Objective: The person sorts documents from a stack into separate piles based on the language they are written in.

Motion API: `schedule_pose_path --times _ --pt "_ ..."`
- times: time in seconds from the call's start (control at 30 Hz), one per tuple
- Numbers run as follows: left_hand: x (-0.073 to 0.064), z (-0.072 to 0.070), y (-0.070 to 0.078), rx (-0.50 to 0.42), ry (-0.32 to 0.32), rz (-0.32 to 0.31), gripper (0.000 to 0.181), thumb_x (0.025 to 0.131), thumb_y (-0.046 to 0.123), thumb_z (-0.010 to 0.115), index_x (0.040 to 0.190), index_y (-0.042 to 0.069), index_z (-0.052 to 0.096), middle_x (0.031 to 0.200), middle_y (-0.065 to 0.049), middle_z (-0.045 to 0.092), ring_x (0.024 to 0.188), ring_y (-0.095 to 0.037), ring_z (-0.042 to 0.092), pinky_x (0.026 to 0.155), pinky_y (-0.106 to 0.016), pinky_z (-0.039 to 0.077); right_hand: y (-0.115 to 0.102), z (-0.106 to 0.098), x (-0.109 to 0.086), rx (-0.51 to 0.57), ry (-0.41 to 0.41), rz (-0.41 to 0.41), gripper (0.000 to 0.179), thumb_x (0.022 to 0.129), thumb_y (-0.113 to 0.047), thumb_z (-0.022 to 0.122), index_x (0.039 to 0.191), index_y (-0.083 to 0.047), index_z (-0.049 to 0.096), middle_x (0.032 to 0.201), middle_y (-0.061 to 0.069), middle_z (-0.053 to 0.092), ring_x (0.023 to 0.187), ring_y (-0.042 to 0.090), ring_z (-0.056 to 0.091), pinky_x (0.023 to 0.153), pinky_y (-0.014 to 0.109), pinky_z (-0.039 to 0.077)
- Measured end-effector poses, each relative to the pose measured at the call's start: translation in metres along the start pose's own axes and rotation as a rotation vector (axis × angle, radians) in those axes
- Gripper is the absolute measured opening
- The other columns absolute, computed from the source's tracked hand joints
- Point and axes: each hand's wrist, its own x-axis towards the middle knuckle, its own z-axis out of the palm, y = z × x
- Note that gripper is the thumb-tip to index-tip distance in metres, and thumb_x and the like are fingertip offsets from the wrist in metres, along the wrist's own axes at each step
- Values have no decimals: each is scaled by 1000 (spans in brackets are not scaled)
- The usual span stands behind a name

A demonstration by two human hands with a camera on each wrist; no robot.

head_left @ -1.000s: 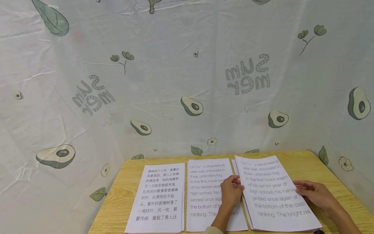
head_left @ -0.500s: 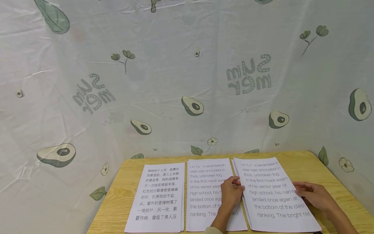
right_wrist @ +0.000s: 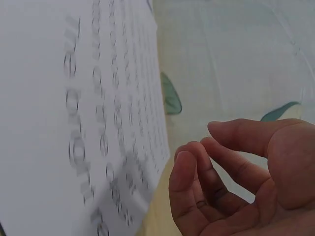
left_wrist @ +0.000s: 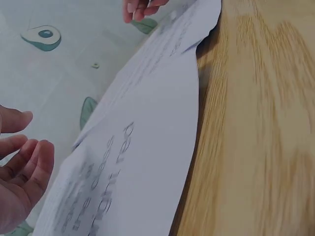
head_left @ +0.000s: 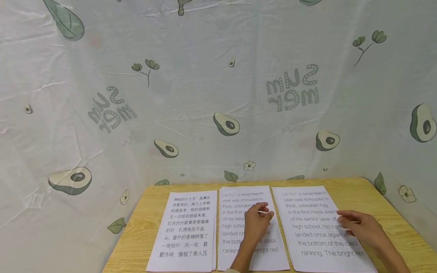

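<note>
Three stacks of printed paper lie side by side. My left hand [head_left: 256, 224] hovers over the middle stack [head_left: 239, 223], its fingers loosely bent with nothing between them. In the left wrist view, a gap shows between thumb and fingertips beside the printed sheet [left_wrist: 147, 162]. My right hand [head_left: 362, 227] is over the right edge of the right stack [head_left: 310, 223], which bears English text. Its thumb and fingers [right_wrist: 184, 172] are apart and hold nothing in the right wrist view. The left hand hides some lines of the middle sheet.
A left stack [head_left: 186, 231] with Chinese text lies on the wooden table [head_left: 136, 227]. Behind and around the table hangs a pale curtain [head_left: 191, 94] with avocado prints. Bare wood [left_wrist: 256, 123] shows along the table's near side in the left wrist view.
My left hand has let go of the right stack's left edge and moved left. My right hand has come off the right edge. The top sheets now lie flatter, in line with those beneath.
</note>
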Motion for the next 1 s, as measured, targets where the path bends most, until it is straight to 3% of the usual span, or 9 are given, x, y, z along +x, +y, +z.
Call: schedule_pose_path --times 0.53,0.83,1.0 --pt "0 -86 -21 127 20 4 40 95 13 80 132 1 73 103 0 73 79 -5 64 65 -18 58 -60 89 1 153 -78 -26 50 107 -22 65 145 10 59 114 12 74 92 13 69 75 25 62" --pt "5 -135 -32 173 88 -7 41 94 15 80 132 0 73 105 -5 74 79 -10 65 64 -20 58 -75 111 1 163 -86 -52 47 104 -19 68 141 9 63 115 14 75 93 16 70 75 25 62" --pt "6 -153 -36 200 125 -31 40 94 15 80 131 2 74 108 -5 75 84 -13 66 64 -20 57 -79 120 1 155 -84 -59 45 104 -19 68 140 7 64 116 14 76 91 16 71 74 25 62"
